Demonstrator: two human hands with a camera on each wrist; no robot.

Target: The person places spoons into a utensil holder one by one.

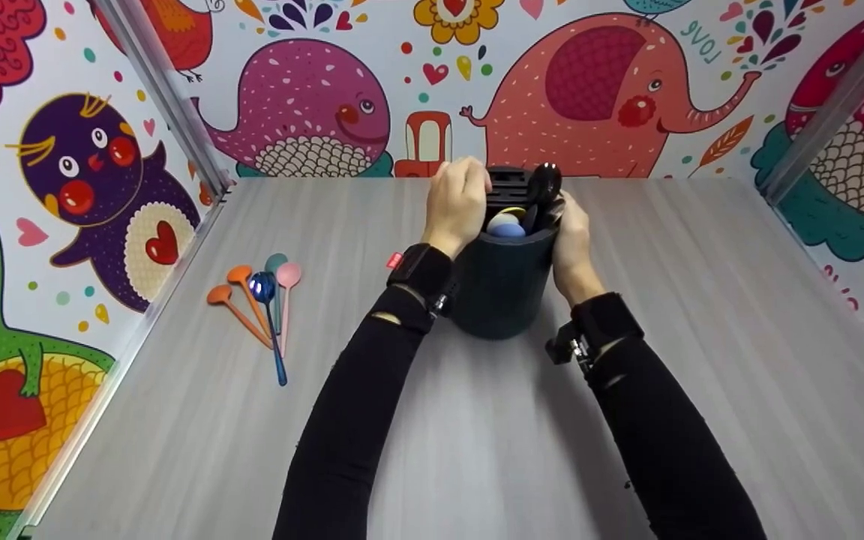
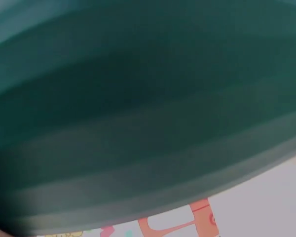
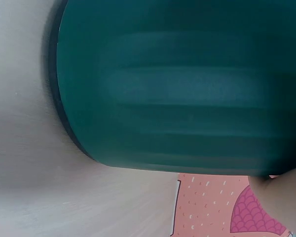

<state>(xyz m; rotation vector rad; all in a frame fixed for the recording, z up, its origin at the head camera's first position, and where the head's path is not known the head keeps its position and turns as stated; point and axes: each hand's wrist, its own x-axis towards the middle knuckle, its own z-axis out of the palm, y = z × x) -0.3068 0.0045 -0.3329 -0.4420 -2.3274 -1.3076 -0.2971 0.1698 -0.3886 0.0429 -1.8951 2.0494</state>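
A dark green utensil holder (image 1: pixel 503 289) stands upright on the table, its ribbed wall filling most of both wrist views. My left hand (image 1: pixel 458 202) grips its rim on the left side, fingers curled over the edge. On the right, my right hand (image 1: pixel 573 244) holds the rim and upper wall, with its fingertips partly hidden behind the holder. Out of the top stick a black slotted turner (image 1: pixel 507 184) and a black spoon-shaped utensil (image 1: pixel 546 180). A blue rounded utensil end (image 1: pixel 507 229) shows just inside the front rim.
Left of the holder, several spoons lie fanned out on the grey table (image 1: pixel 432 465): orange ones (image 1: pixel 220 295), a teal one (image 1: pixel 276 261), a pink one (image 1: pixel 289 274) and a shiny blue one (image 1: pixel 262 286). Patterned panels (image 1: pixel 439 75) with metal frame posts (image 1: pixel 169 97) border the table.
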